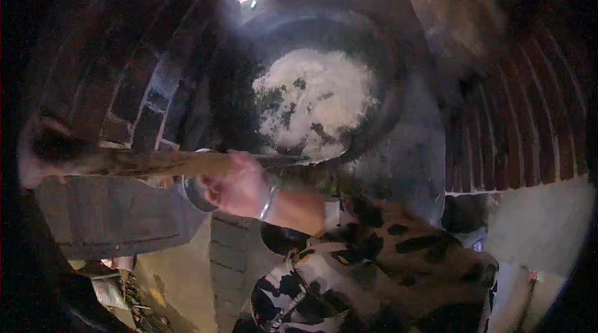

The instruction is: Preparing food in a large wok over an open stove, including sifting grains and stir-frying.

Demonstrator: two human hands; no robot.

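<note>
A large, dark round pan (392,104) holds a whitish mass (327,85), spread in uneven patches with dark gaps. Across the view lies a thick wooden handle (149,164); its dark tool end reaches the pan's near edge. My right hand (240,183), with a metal bangle at the wrist and a patterned sleeve behind it, grips the handle close to the pan. At the far left rim of the picture, my left hand (30,160) appears blurred around the handle's other end. A round metal rim (194,197) shows just behind the right hand.
The pan sits in a dark grey raised surround (416,146). Corrugated sheet (523,122) stands at the right, and ladder-like bars (140,108) are at the left. A grey slab or ledge (117,216) lies below the handle. Sticks and a whitish bag (110,293) are at lower left.
</note>
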